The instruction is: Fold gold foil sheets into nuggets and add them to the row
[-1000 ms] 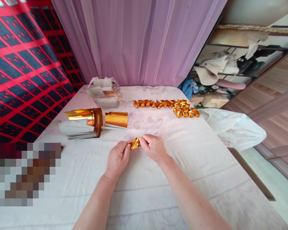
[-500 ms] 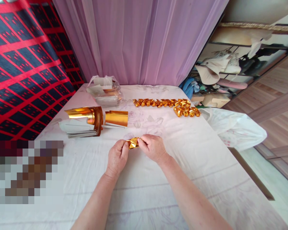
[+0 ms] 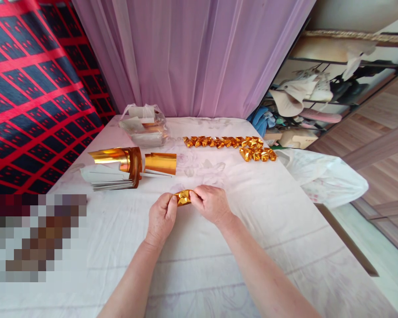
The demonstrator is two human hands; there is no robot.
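You have no writing, label, brand or number to read anywhere here: the gold foil sheets at ten o'clock and the folded gold pieces at one o'clock are blank.

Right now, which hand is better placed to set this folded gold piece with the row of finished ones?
Probably the right hand: it pinches the gold piece with the left hand, and the row of finished pieces lies farther back on its side.
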